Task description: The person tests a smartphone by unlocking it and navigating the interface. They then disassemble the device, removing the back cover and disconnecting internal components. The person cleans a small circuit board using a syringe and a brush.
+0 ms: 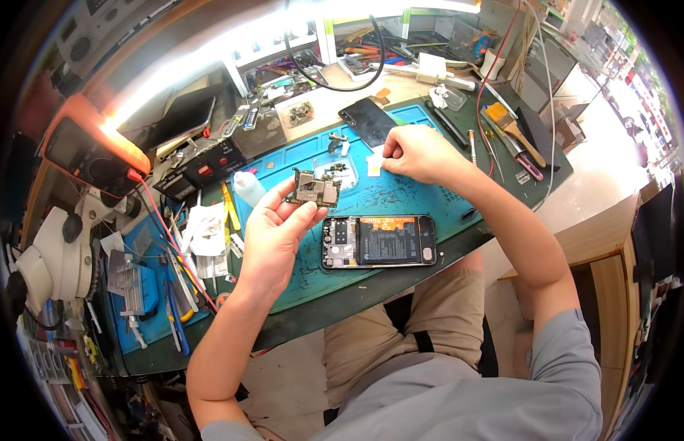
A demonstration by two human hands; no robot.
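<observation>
In my left hand (276,228) a phone circuit board (314,189) is pinched between thumb and fingers, raised above the blue mat (400,198). My right hand (423,154) is closed, its thumb and forefinger pressed together beside a small white and yellow card (374,167) on the mat. What those fingertips hold, if anything, is hidden. Below the board lies an opened phone (378,242), its black battery and bare inner frame showing. Behind the board a small clear tray (347,176) contains little parts.
A dark phone back cover (367,121) lies beyond my right hand. An orange multimeter (99,147) and a white microscope (51,257) stand at left. A brush (514,132) and other tools lie at right. A white bottle (248,187) is next to my left hand.
</observation>
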